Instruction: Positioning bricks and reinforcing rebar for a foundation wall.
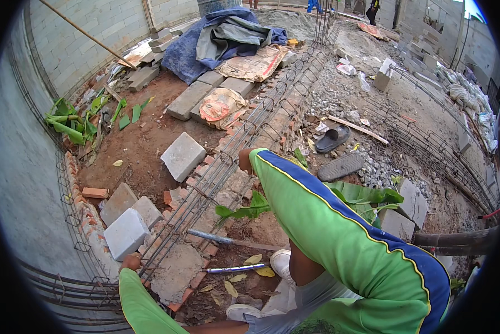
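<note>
A long steel rebar cage (227,153) with square stirrups runs diagonally over a low strip of brick and mortar. Near its close end, my left hand (130,261) is closed at the bars, beside a pale concrete block (125,234). Further along, my right hand (245,160) is closed on the cage, its fingers partly hidden. Green sleeves cover both arms. Between my hands, a grey pipe (210,236) pokes out from beside the bars. A blue-and-white strip (236,268) lies on the soil near my white shoes (281,261).
Loose blocks (183,156) sit on the red soil at left, beside a grey wall (32,183). Sandals (332,139), gravel and more rebar (428,147) lie at right. A blue tarp (191,55) and paper sacks (222,106) are further off. People stand at the far end.
</note>
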A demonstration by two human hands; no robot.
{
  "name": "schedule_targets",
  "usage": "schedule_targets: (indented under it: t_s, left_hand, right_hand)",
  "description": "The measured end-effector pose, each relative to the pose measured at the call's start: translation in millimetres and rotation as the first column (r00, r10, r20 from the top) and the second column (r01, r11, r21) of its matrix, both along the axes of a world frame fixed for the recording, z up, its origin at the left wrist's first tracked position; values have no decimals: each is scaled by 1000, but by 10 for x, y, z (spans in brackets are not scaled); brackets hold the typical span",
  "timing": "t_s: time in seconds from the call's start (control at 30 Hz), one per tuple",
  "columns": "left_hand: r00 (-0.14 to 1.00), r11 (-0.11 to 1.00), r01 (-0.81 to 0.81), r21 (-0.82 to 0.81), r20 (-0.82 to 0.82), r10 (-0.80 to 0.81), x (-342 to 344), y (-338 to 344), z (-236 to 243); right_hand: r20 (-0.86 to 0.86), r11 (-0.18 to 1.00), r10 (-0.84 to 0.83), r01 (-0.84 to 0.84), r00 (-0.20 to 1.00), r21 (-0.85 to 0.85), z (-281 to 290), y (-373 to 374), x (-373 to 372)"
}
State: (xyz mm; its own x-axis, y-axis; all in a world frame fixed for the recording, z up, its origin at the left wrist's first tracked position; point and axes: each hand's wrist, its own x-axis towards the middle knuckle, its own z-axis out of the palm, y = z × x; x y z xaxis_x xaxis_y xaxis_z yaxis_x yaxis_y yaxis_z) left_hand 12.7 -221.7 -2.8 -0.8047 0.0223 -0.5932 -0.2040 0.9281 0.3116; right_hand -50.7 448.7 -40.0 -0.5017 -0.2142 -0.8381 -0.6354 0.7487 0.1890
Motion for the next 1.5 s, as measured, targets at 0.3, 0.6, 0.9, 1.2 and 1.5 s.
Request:
schedule_targets:
  t_s: [0.3, 0.6, 0.9, 1.2, 1.5]
  left_hand:
    - [924, 929, 370, -19, -91, -370, -167, -385, -304]
    - [869, 869, 492, -52, -38, -494, -601, -911, -1081]
    - [959, 958, 282, 46, -4, -282, -548, -848, -991]
    - [987, 987, 157, -36, 28, -156, -68, 26, -40]
    - [986, 986, 166, -27, 7, -166, -42, -22, -67]
  right_hand:
    - [-8, 998, -55, 55, 998, -31, 82, -35, 8]
    - [-6, 992, -108, 108, 994, -58, 83, 8, 61]
    - [-13, 988, -131, 129, 991, -82, 104, 3, 78]
    - [-5, 989, -130, 129, 992, -66, 143, 27, 122]
    - [49, 998, 62, -63, 997, 11, 71, 33, 65]
